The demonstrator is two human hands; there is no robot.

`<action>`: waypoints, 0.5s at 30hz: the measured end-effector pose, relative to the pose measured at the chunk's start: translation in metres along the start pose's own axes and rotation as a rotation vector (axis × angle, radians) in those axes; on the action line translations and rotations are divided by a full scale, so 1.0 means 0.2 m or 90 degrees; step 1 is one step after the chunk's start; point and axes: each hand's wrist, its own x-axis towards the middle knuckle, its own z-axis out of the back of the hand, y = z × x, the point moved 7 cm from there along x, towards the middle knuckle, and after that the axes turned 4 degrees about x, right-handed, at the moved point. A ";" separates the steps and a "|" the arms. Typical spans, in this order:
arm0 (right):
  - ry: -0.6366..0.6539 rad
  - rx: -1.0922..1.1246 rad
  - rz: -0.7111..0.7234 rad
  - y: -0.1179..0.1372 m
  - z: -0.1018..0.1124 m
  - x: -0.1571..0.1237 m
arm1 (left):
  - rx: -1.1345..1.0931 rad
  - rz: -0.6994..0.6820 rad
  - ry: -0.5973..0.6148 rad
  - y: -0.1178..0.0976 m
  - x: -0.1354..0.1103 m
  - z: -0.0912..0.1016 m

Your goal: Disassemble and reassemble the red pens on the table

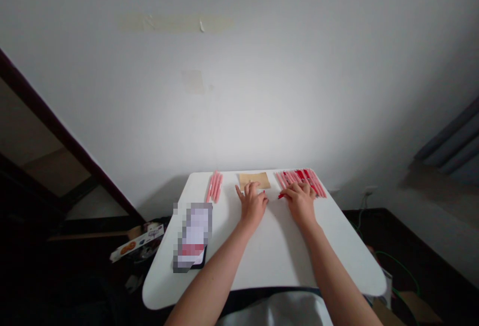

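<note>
My left hand [253, 206] is over the middle of the white table [277, 256], its outer fingers spread. A small dark red bit shows at its thumb and forefinger, seemingly pinched there; most of it is hidden. Just above that hand lies a tan rectangular sheet [258, 180], partly covered by the fingers. My right hand [302, 205] is closed on a short red piece [281, 195] that sticks out to the left of the fingertips. Its knuckles overlap the near end of a row of pink pen-like sticks [317, 182], several with red parts among them.
A few more pink sticks [214, 187] lie together at the back left. Nearer me on the left is a phone [196, 233], its screen blurred out. The table's back edge meets the wall [247, 91]. Boxes [138, 242] and a green cable [406, 266] are on the floor.
</note>
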 end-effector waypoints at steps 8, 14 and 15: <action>0.051 0.012 0.037 0.09 0.00 0.00 | -0.025 0.023 0.000 0.03 -0.01 -0.01; 0.050 0.033 0.038 0.10 0.01 0.00 | -0.044 0.036 -0.019 0.05 -0.02 0.00; 0.047 0.039 0.041 0.11 0.01 0.00 | -0.043 0.037 -0.024 0.05 -0.02 0.00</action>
